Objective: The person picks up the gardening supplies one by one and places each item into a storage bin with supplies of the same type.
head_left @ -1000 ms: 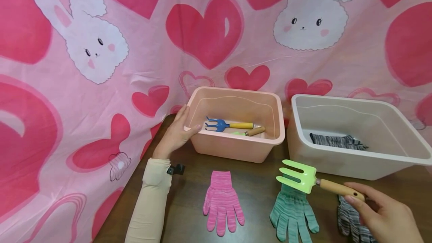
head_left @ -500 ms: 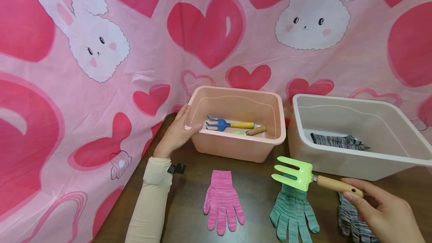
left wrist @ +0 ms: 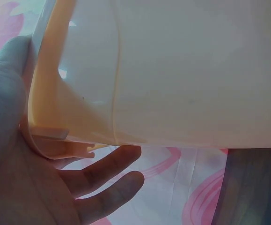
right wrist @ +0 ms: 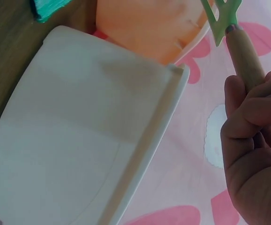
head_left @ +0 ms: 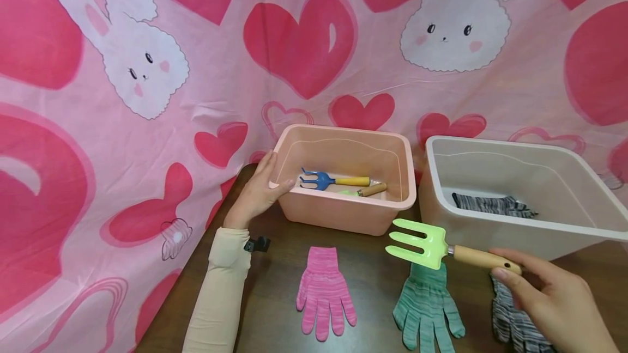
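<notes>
My right hand (head_left: 559, 293) grips the wooden handle of a lime-green garden hand fork (head_left: 422, 244) near its end. The fork is held up in front of the beige bin (head_left: 515, 227), tines pointing left, and overlaps the cuff of a green knit glove (head_left: 427, 304). My left hand (head_left: 255, 189) holds the front left corner of the pink bin (head_left: 338, 214), the thumb at the front rim and the fingers along the left side. Inside the pink bin lie a blue hand cultivator (head_left: 321, 181) with a yellow handle and a wooden-handled tool (head_left: 373, 190) with a green end, partly hidden.
A pink knit glove (head_left: 324, 293) lies on the dark wooden table (head_left: 275, 298). At the right, a grey-black glove (head_left: 515, 315) is partly covered by my right hand. Another grey-black glove (head_left: 490, 205) lies in the beige bin. A heart-and-bunny cloth (head_left: 216, 80) hangs behind.
My right hand has carried the green hand fork slightly left and up, towards the pink bin. The left hand stays at the bin's corner.
</notes>
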The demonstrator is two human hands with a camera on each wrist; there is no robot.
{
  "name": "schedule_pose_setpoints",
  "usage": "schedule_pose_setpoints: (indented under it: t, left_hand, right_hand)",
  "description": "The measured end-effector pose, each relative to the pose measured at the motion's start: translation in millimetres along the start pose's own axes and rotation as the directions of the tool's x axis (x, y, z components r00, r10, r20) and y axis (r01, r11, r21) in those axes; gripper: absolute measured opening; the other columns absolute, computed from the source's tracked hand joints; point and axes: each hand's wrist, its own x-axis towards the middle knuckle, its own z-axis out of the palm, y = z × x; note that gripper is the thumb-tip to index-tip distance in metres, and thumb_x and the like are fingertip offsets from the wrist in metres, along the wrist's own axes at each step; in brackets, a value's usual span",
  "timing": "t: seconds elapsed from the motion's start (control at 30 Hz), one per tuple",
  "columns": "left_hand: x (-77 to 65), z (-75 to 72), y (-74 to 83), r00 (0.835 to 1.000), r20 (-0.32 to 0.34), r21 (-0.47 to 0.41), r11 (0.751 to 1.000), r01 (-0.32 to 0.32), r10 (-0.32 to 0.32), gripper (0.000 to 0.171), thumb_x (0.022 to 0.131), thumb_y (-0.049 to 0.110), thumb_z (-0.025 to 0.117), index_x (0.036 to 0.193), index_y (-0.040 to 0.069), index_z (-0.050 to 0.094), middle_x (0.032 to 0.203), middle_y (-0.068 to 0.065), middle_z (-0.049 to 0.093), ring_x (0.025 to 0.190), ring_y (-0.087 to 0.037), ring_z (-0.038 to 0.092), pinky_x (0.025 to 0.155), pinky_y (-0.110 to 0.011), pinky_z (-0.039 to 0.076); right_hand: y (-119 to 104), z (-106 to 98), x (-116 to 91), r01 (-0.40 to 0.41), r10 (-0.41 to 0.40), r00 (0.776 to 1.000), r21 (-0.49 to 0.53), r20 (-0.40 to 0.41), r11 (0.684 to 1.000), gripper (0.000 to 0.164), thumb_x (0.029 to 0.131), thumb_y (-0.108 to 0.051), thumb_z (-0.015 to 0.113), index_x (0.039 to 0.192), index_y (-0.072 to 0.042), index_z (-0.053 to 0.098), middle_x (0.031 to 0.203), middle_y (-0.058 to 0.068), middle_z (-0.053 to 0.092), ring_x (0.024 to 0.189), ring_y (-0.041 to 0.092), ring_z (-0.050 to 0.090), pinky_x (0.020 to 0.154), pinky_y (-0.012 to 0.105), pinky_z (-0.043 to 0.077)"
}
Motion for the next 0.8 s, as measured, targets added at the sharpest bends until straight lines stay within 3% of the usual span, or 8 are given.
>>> schedule_pose_setpoints:
  t: [0.3, 0.57, 0.8]
  left_hand:
    - [1.0, -0.7, -2.6, 0.998, -0.007, 0.034, 0.998, -0.059, 0.059, 0.097, 0.092, 0.055, 0.064, 0.162, 0.009, 0.016, 0.168, -0.009, 0.010, 0.150, -0.036, 0.018, 0.115, -0.060, 0.025]
    - [0.6, -1.1, -1.3, 0.999, -0.006, 0.021, 0.999, -0.043, 0.043, 0.097, 0.091, 0.056, 0.065, 0.163, 0.012, 0.016, 0.169, -0.005, 0.009, 0.150, -0.035, 0.019, 0.114, -0.061, 0.026]
    - [0.9, -0.6, -1.9, 0.999, -0.006, 0.022, 0.999, -0.036, 0.036, 0.097, 0.091, 0.056, 0.065, 0.163, 0.013, 0.016, 0.169, -0.003, 0.009, 0.150, -0.034, 0.019, 0.114, -0.060, 0.027]
  right_hand:
    - [-6.1, -1.0, 7.8, -0.004, 0.003, 1.000, 0.029, 0.023, 1.000, 0.035, 0.102, -0.027, 0.064, 0.133, -0.010, 0.065, 0.059, 0.001, 0.052, 0.048, 0.015, 0.043, 0.042, 0.029, 0.029]
    - [-16.8, -3.3, 18.3, 0.042, -0.041, 0.999, 0.106, -0.017, 0.993, 0.034, 0.100, -0.024, 0.067, 0.132, -0.014, 0.067, 0.058, 0.001, 0.054, 0.048, 0.015, 0.045, 0.039, 0.031, 0.029]
    - [-24.4, 1.2, 30.6, 0.070, -0.060, 0.996, 0.148, -0.067, 0.987, 0.032, 0.097, -0.019, 0.071, 0.128, -0.011, 0.069, 0.059, 0.001, 0.054, 0.048, 0.014, 0.048, 0.039, 0.030, 0.031]
